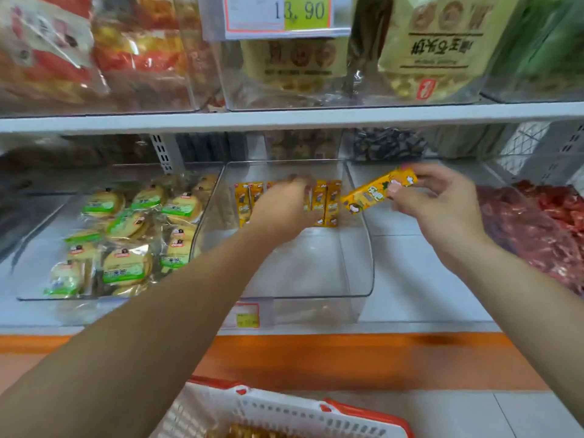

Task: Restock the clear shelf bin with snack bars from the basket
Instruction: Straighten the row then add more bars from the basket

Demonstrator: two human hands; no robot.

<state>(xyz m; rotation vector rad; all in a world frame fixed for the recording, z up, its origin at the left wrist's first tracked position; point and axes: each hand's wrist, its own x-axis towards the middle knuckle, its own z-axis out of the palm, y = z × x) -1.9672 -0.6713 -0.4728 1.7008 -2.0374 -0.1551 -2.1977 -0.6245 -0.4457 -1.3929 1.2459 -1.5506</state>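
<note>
Snack bars (328,203) are ranged at the back of the clear bin (316,279); another bar (377,192) is held over its right wall.
</note>
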